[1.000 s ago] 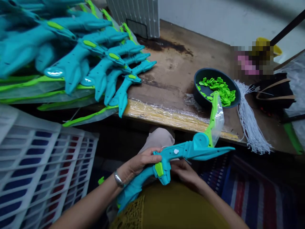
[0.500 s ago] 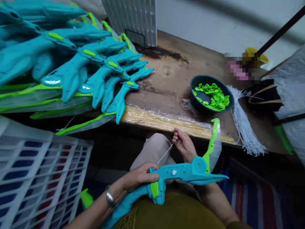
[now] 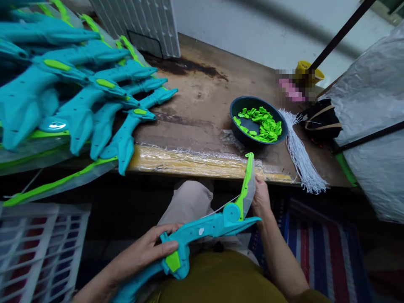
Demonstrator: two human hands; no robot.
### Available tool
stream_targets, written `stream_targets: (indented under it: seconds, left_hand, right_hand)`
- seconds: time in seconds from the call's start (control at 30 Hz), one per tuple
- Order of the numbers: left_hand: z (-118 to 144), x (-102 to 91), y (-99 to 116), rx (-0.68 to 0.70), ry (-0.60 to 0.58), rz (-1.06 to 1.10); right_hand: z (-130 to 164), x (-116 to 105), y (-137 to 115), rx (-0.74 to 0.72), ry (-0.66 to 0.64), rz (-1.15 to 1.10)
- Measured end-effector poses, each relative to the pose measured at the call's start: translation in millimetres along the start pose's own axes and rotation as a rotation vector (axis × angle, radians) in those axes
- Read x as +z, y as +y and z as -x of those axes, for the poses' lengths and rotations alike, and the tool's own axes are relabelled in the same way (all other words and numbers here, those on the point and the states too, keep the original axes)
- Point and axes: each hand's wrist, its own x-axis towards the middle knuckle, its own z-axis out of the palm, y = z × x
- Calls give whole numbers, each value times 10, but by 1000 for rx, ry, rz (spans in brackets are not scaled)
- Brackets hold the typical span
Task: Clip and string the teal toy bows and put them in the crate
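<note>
Teal bow (image 3: 217,223): held aslant over the person's lap, just in front of the surface (image 3: 195,105); its lower end runs down under the left forearm, and its green limb (image 3: 245,185) stands up at the right, a clear strip along it.
White crate (image 3: 28,210): slatted, low at the far left, below the stacked bows.
Stacked bows (image 3: 80,109): more teal ones, overlapping on the left part of the surface, some green limbs poking out past the front edge.
Ribbed panel (image 3: 142,25): grey, upright towards the back.
Left hand (image 3: 154,246): its grip is wrapped round the bow's middle, thumb lying just above the green tab (image 3: 173,261).
White cord (image 3: 221,209): a thin line slanting up from the bow's body to the green limb.
Dark bowl (image 3: 235,122): on the surface, bright green pieces (image 3: 267,126) spread inside.
Right hand (image 3: 261,198): just behind the green limb, fingers mostly hidden, so I can't tell how its grip stands or whether it has the cord.
Bundle of white cords (image 3: 301,155): beside the bowl, ends reaching the front edge.
Black object (image 3: 322,126): tan bands on it, near the cords.
Striped cloth (image 3: 334,252): blue, red and white, lower down.
Wrapped bulk (image 3: 369,105): pale, far right.
</note>
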Motion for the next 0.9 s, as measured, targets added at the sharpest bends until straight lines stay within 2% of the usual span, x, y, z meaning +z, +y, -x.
stream_targets:
  seconds: [0.1,0.17,0.3,0.43,0.57,0.77,0.9]
  left_hand:
    - [62,28,-9,36,177,-182]
    - [110,85,-19,41,317,-328]
    - [193,244,40,22,492,-506]
    - [226,357,149,-20,517,-495]
    - [236,390,183,-44,547,-531]
    - [254,390,213,-63,541,-536]
    - [253,339,153,-47,500,-563]
  right_hand:
    - [-15,-260,-189,-214,142,168]
    - [4,-356,-322,-346,183,293]
    - [73,-290,-521,-569,119,533]
    - [67,-46,-569,-741,33,710]
    - [-38,137,-506,-856,29,851]
    - [-194,242,-423,-968,61,1017]
    - [-237,265,-407,-1002,73,1103]
